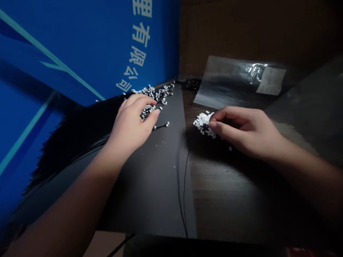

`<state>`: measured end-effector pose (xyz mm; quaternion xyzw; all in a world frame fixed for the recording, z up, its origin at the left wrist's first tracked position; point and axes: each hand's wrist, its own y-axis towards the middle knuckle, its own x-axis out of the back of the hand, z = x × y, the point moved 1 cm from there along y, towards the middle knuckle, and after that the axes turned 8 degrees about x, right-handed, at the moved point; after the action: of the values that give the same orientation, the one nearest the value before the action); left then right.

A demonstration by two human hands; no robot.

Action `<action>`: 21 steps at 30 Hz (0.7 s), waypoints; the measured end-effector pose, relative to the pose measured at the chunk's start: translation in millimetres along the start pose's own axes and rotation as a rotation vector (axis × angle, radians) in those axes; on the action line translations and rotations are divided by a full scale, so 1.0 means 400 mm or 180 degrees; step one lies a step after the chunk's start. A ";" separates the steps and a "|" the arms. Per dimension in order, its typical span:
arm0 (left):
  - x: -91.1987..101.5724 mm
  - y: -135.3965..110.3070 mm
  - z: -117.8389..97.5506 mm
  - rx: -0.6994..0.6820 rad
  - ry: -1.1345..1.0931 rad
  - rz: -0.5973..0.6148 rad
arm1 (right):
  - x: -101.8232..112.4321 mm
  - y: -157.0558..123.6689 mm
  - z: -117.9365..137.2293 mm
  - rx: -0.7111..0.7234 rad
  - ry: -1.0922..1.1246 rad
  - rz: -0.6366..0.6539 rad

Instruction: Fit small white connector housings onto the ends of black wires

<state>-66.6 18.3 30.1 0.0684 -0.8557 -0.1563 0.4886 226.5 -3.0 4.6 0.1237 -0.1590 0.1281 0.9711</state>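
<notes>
My left hand (135, 116) reaches over a bundle of black wires (77, 132) whose ends carry small white connectors (158, 93). Its thumb and index finger are curved and apart, close to the connectors; nothing shows between them. A single black wire with a white end (167, 124) sticks out to the right of the thumb. My right hand (243, 130) is at a heap of loose small white plastic pieces (202, 123), its thumb and index finger pinched together at the heap's right edge. Whatever lies between those fingertips is too small or hidden to make out.
Behind the heap lies a clear plastic bag (227, 80) with a white label (271, 81). A blue panel with white lettering (139, 35) stands at the left. The grey sheet (160, 185) on the dark wood table (227, 200) carries a loose black wire (184, 189).
</notes>
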 end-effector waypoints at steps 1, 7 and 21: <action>-0.002 -0.008 -0.015 0.0030 -0.0162 0.0105 | -0.002 0.000 0.004 -0.0022 0.0047 -0.0002; -0.030 -0.085 -0.118 0.0476 -0.1609 0.1429 | -0.020 -0.009 0.028 -0.0123 0.0295 0.0194; -0.043 -0.121 -0.135 0.0085 -0.1222 0.1024 | -0.032 -0.029 0.052 0.0145 0.0288 0.0475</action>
<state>-13.2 -33.2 25.4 -0.0932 -0.9347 -0.0753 0.3347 212.3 -22.2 17.1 0.1276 -0.1207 0.2092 0.9620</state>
